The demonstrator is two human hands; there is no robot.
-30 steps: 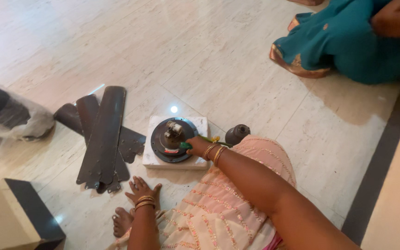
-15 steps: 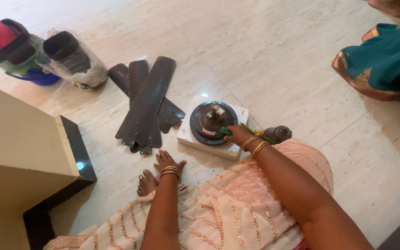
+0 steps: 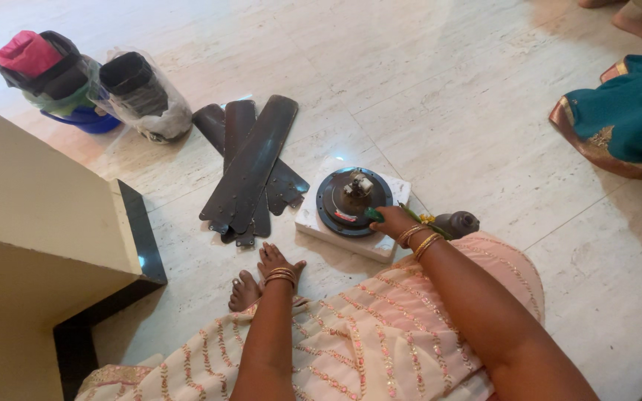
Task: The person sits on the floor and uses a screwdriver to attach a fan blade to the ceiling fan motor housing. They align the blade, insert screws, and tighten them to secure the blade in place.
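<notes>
On the pale stone floor (image 3: 484,148), the right hand (image 3: 389,220) is closed around a green-handled tool (image 3: 374,214) at the near edge of a dark round fan motor (image 3: 354,201), which sits on a white block (image 3: 321,229). The left hand (image 3: 276,263) lies flat and empty on the floor, fingers spread, beside a bare foot (image 3: 244,291). Just left of the motor lie stacked dark fan blades (image 3: 250,171); farther off stand plastic-wrapped bundles (image 3: 143,95).
</notes>
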